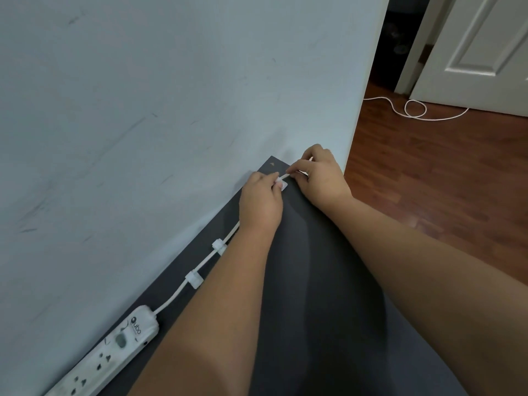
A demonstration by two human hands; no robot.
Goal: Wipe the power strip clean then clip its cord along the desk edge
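Note:
A white power strip (108, 350) lies on the dark grey desk (314, 281) against the wall at the lower left. Its white cord (177, 295) runs along the desk's back edge through two white clips (194, 278) (219, 246). Near the desk's far corner my left hand (261, 201) presses its fingertips on a third white clip (283, 185). My right hand (320, 175) pinches the cord just beyond that clip. The cord under my left hand is hidden.
A pale wall (143, 110) borders the desk's back edge. To the right lies a wooden floor (443, 172) with the white cord looping across it (414, 110) toward a white door (485, 52) and a dark doorway.

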